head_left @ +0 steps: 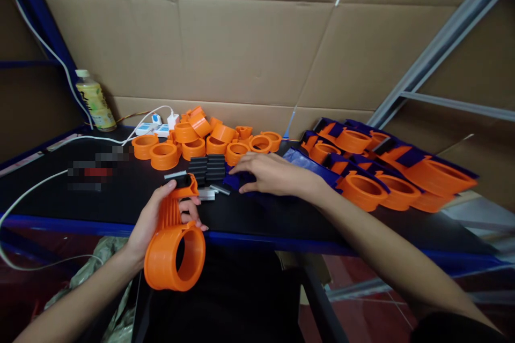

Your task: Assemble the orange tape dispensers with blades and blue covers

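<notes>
My left hand is closed around an orange tape dispenser with a large ring at its lower end. A toothed metal blade sits on a black piece at its top, under my thumb. My right hand reaches over dark blue pieces on the table, with thumb and fingers apart. Whether the fingertips touch them I cannot tell. Just left of it stand ribbed black parts. Small metal strips lie in front of those.
Several orange ring-shaped parts are heaped at the back. Orange dispensers with blue parts pile up on the right. A power strip with white cables and a yellow-labelled bottle stand back left. Cardboard walls the table's rear.
</notes>
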Action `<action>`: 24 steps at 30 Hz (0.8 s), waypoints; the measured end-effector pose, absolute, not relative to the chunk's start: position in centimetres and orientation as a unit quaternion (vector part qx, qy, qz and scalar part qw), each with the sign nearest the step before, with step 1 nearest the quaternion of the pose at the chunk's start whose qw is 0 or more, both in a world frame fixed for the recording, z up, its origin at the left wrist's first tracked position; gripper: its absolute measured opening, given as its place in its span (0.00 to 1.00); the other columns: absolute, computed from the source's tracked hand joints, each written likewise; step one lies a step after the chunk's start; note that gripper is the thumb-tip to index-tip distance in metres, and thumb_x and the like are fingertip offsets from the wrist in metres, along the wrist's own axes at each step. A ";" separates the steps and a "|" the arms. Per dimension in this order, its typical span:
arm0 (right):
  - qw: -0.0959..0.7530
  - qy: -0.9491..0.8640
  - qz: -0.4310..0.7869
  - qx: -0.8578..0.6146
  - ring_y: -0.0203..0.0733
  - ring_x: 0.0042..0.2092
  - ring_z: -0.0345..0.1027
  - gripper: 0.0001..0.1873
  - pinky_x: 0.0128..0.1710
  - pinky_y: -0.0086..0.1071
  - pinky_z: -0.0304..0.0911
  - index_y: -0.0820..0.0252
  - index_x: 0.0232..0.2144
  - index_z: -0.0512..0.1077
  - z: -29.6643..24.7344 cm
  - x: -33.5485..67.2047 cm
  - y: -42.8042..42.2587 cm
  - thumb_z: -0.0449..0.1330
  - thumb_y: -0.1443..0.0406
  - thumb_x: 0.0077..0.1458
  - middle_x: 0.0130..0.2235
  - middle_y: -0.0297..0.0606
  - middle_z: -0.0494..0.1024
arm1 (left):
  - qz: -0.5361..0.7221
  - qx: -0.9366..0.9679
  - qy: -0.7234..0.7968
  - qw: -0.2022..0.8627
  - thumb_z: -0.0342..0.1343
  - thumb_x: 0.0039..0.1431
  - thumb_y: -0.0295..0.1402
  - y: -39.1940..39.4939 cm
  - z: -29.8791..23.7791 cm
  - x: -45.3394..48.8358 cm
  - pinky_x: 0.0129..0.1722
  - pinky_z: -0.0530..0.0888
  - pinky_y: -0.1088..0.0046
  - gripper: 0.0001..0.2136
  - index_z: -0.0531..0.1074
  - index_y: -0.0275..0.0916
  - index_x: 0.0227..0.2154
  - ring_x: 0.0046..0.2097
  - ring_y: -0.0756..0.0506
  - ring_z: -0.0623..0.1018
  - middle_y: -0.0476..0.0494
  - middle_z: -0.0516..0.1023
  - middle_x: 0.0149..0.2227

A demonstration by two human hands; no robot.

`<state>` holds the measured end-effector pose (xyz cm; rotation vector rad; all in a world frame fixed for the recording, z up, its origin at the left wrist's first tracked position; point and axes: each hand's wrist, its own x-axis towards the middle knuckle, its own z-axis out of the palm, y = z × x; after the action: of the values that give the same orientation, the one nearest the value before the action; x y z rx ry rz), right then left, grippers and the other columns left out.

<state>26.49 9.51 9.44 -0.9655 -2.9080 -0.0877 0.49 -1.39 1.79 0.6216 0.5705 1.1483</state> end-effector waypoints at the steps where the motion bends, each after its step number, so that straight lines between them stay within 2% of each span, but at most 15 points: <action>1: 0.034 -0.950 -0.042 -0.307 0.49 0.55 0.72 0.23 0.52 0.38 0.66 0.55 0.54 0.75 9.0 26.1 9.3 0.69 0.64 0.54 0.53 0.43 0.78 | 0.526 0.285 0.262 0.757 0.50 0.66 0.44 -1.4 1.8 0.5 0.43 0.80 0.57 0.21 0.79 0.29 0.37 0.29 0.43 0.80 0.38 0.80 0.28; 6: 0.017 -0.954 -0.087 -0.287 0.49 0.53 0.72 0.26 0.47 0.35 0.67 0.58 0.56 0.72 7.8 25.0 8.7 0.65 0.72 0.54 0.52 0.46 0.77 | 0.525 0.278 0.264 0.760 0.50 0.66 0.45 -1.3 1.7 0.4 0.43 0.80 0.56 0.21 0.78 0.30 0.37 0.29 0.42 0.80 0.37 0.80 0.29; 13: 0.046 -0.956 -0.027 -0.288 0.48 0.52 0.72 0.25 0.49 0.37 0.66 0.59 0.52 0.72 8.3 25.3 9.5 0.67 0.71 0.50 0.52 0.44 0.76 | 0.523 0.277 0.280 0.756 0.50 0.66 0.46 -1.5 1.9 0.7 0.43 0.80 0.57 0.23 0.79 0.28 0.36 0.27 0.43 0.80 0.40 0.78 0.25; 16: 0.098 -0.951 0.047 -0.288 0.43 0.46 0.73 0.24 0.44 0.35 0.67 0.57 0.52 0.71 9.2 25.5 9.1 0.68 0.66 0.52 0.48 0.41 0.77 | 0.531 0.296 0.288 0.740 0.50 0.66 0.46 -1.5 1.7 0.8 0.43 0.80 0.58 0.22 0.79 0.29 0.36 0.27 0.42 0.81 0.41 0.78 0.24; 19: 0.172 -0.939 0.157 -0.253 0.36 0.38 0.71 0.25 0.35 0.29 0.68 0.57 0.54 0.69 9.8 25.2 8.0 0.67 0.63 0.54 0.45 0.37 0.76 | 0.532 0.326 0.309 0.718 0.52 0.65 0.46 -1.4 1.5 1.0 0.40 0.80 0.58 0.21 0.78 0.29 0.39 0.29 0.40 0.82 0.40 0.79 0.25; 22: 0.241 -0.920 0.236 -0.198 0.35 0.40 0.72 0.24 0.31 0.25 0.70 0.57 0.55 0.67 9.5 24.2 6.8 0.64 0.66 0.56 0.47 0.39 0.75 | 0.521 0.336 0.323 0.715 0.54 0.64 0.46 -1.3 1.7 1.1 0.40 0.81 0.58 0.21 0.78 0.29 0.40 0.30 0.39 0.83 0.40 0.79 0.25; 24: 0.270 -0.918 0.235 -0.169 0.38 0.46 0.72 0.23 0.33 0.25 0.72 0.57 0.54 0.67 9.1 23.4 6.1 0.63 0.69 0.57 0.50 0.41 0.74 | 0.512 0.330 0.327 0.722 0.55 0.64 0.46 -1.3 1.9 1.1 0.39 0.81 0.59 0.20 0.77 0.30 0.39 0.30 0.39 0.83 0.40 0.79 0.25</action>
<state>23.42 6.10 9.06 -0.4548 -2.4746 0.6335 1.05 -1.31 1.91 0.7296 0.7217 1.1317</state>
